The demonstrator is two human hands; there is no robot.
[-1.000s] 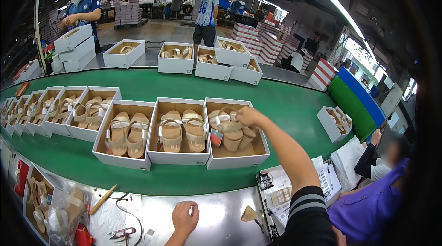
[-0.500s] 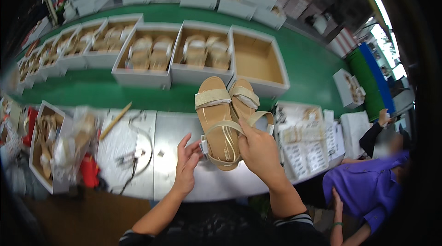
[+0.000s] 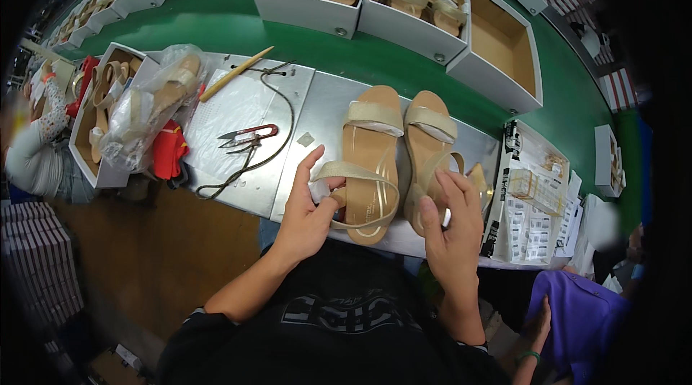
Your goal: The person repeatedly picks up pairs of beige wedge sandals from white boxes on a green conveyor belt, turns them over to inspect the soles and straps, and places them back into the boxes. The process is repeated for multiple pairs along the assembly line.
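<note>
A pair of beige strappy sandals stands side by side over the metal worktop (image 3: pixel 328 107), toes pointing away from me. My left hand (image 3: pixel 306 215) grips the ankle strap of the left sandal (image 3: pixel 371 161), with thumb and fingers closed about the strap near its white wrapping. At the right sandal (image 3: pixel 425 140), my right hand (image 3: pixel 458 233) has its thumb and fingertips round the back strap. White padding sits under the front straps of both. Part of the right sandal's heel is hidden by my fingers.
Beyond the worktop, white boxes (image 3: pixel 306 14) of sandals line a green surface; the rightmost box (image 3: pixel 483 82) shows its bare tan inside. Left lie red-handled thread snips (image 3: pixel 249 136), a wooden stick (image 3: pixel 234 75) and a bagged sandal (image 3: pixel 169 93). Right are a label tray (image 3: pixel 494 215) and a purple-clad person (image 3: pixel 577 320).
The sandals, overlapping in my right hand before, now stand apart side by side. My left hand has closed on the left one's strap. The view has swung downward and left.
</note>
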